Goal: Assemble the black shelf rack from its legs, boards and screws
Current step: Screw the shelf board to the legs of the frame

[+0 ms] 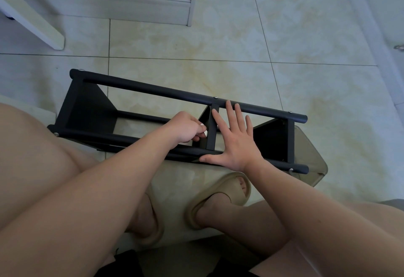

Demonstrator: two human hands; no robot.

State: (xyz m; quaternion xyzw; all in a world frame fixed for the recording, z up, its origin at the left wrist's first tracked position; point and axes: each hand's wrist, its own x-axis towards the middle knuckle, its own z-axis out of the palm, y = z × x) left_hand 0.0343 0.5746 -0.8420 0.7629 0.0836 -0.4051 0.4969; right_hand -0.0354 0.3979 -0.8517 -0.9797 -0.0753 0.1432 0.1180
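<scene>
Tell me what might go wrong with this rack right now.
1. The rack lies on its side on the smooth tiled floor, steadied by the flat right hand; it may slide while being worked on.
2. The left hand curls close beside the middle board; its fingers could get pinched if that board shifts.

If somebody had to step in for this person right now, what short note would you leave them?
Left hand: fingers curled beside the middle board; whether it holds anything is unclear.
Right hand: open, spread flat, thumb along the near leg.
Shelf rack lies on its side on the tiled floor.
Done: three boards sit between the legs; screw heads show along the far leg and at the near leg's ends.
Left: the middle board's near joint is hidden; check it, then stand the rack up.
</scene>
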